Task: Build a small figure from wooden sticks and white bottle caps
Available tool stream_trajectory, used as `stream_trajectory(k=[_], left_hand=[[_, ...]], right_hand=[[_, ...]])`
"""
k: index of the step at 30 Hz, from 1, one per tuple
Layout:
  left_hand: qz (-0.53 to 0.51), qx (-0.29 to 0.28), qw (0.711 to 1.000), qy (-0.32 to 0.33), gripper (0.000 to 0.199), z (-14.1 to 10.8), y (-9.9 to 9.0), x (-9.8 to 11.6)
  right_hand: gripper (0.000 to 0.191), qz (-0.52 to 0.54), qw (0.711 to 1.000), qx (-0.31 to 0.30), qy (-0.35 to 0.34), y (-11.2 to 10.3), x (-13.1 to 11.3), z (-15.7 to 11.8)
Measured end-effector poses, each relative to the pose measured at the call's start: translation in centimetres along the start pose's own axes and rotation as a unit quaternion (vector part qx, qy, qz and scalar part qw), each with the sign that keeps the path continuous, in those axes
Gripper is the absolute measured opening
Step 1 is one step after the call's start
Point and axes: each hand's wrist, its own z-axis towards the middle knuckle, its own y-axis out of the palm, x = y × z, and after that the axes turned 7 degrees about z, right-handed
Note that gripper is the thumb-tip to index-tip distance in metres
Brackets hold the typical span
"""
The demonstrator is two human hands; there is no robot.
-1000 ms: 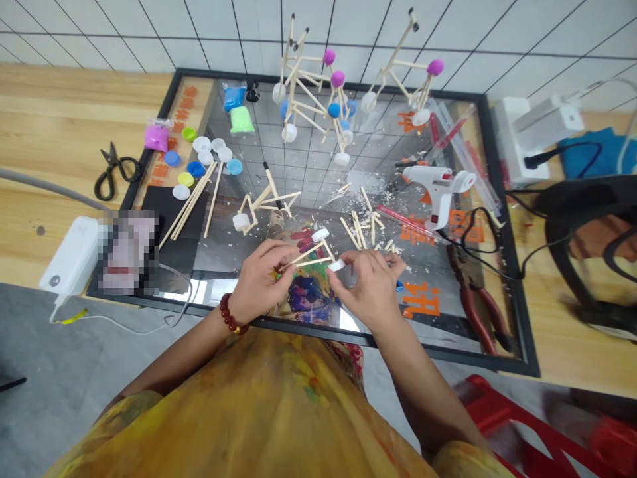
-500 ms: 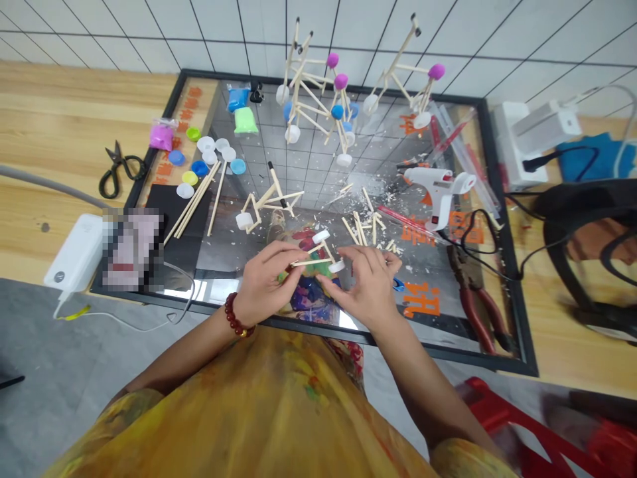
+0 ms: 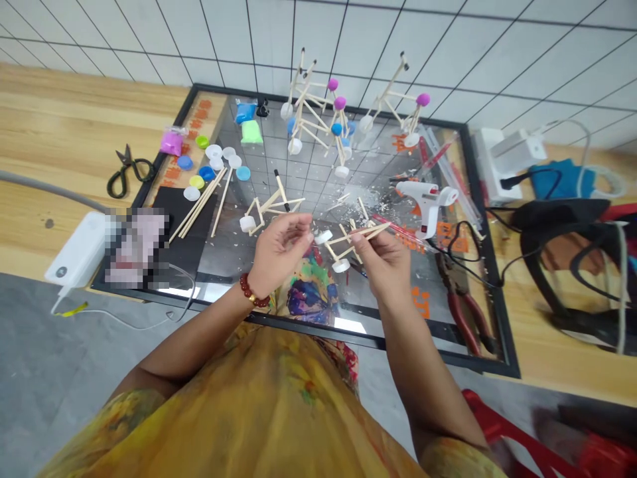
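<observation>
My right hand [image 3: 387, 262] pinches a small frame of thin wooden sticks [image 3: 346, 251] with a white cap wheel at each of its two left corners. The frame is held in the air over the glass board. Near its left side is my left hand [image 3: 284, 251], fingers bent and apart, with nothing seen in it. Behind my left hand, a second stick frame [image 3: 269, 204] with a white cap and a black-tipped stick lies on the board. Short cut sticks [image 3: 364, 210] lie partly hidden behind my right hand.
Finished-looking stick models [image 3: 318, 113] stand at the back. A white glue gun [image 3: 428, 202] and red-handled pliers [image 3: 465, 305] lie at the right. Coloured caps [image 3: 206, 172], long sticks [image 3: 199, 206], black scissors [image 3: 127, 174] and a white power bank [image 3: 79, 249] are at the left.
The small frame has passed from my left fingers to my right hand and turned, its caps now facing left. My left hand has let go and opened. The view has shifted slightly.
</observation>
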Motion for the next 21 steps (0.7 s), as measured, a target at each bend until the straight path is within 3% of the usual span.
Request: stream_trajectory(k=[3,7,15,18,21], left_hand=[[-0.066,-0.027,0.991,-0.117,0.024,-0.4,-0.2,-1.2],[-0.117,-0.085,0.969,-0.199,0.028,-0.8,0.4,-1.7],[-0.075,-0.166,0.956,-0.23,0.035,-0.2,1.2,-0.4],[-0.011,-0.146,0.962,-0.23,0.027,-0.2,1.1,-0.4],[0.022,-0.11,0.973,-0.204,0.021,-0.7,-0.3,0.1]], right_hand=[[0.023,0.132,0.988,0.048,0.063,0.2,0.8,0.3],[0.028,0.212,0.97,0.056,0.107,0.6,0.8,0.5],[0.023,0.223,0.969,0.056,0.091,1.2,0.7,0.2],[0.022,0.222,0.97,0.055,0.081,1.4,0.8,0.1],[0.024,0.234,0.966,0.072,0.085,1.2,0.7,0.2]])
